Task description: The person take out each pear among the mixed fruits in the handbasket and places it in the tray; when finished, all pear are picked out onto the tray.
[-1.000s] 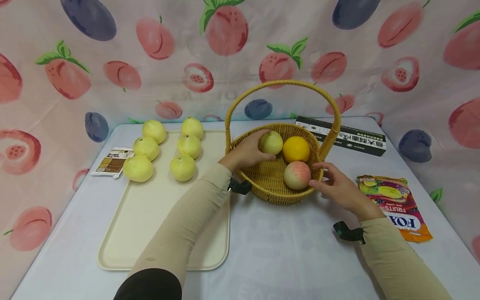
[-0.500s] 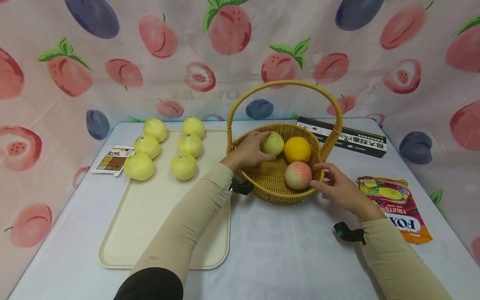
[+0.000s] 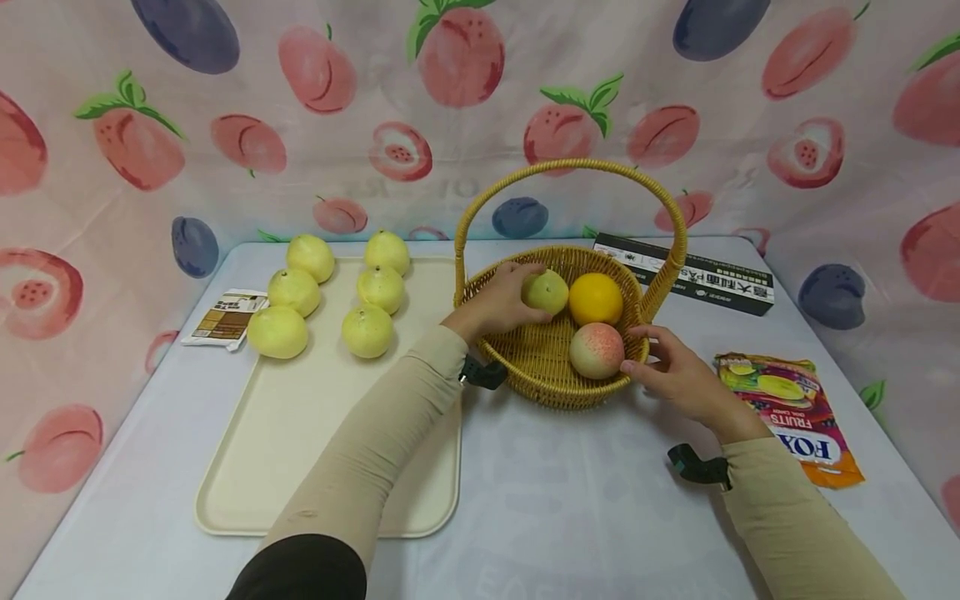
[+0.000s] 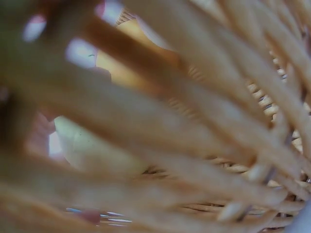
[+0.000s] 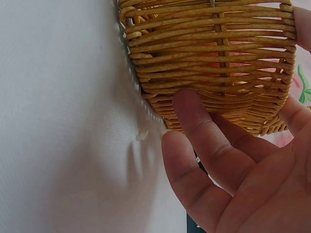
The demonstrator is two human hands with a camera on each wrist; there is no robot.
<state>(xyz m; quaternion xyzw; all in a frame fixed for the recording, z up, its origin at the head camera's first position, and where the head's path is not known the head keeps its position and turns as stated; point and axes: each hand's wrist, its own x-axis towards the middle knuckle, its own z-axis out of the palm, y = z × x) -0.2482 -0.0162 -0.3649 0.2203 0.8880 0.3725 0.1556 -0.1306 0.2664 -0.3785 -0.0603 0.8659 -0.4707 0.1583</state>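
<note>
Inside the wicker basket [image 3: 558, 392], my left hand [image 3: 497, 302] holds a round yellow-green fruit [image 3: 550, 292] against the basket's left side, thumb in front and fingers behind. Right of that fruit lies an orange [image 3: 596, 299], and in front of the orange a pink-and-cream peach [image 3: 596, 351]. My right hand [image 3: 678, 375] grips the basket's right rim. In the right wrist view, fingertips [image 5: 190, 109] rest along the outer weave [image 5: 209, 63]. Blurred basket strands fill most of the left wrist view, with the pale fruit [image 4: 92, 150] showing between them.
A cream tray [image 3: 330, 467] on the left bears several yellow-green fruits [image 3: 367, 331] in two rows. Beside it lies a small brown-and-white packet [image 3: 227, 319]. A black pasta box [image 3: 720, 282] is behind the basket, and a candy bag [image 3: 798, 417] lies at the right.
The yellow-green fruit has turned slightly in my left hand, its top tipping toward the camera and a little rightward. My right hand and the basket have stayed in place.
</note>
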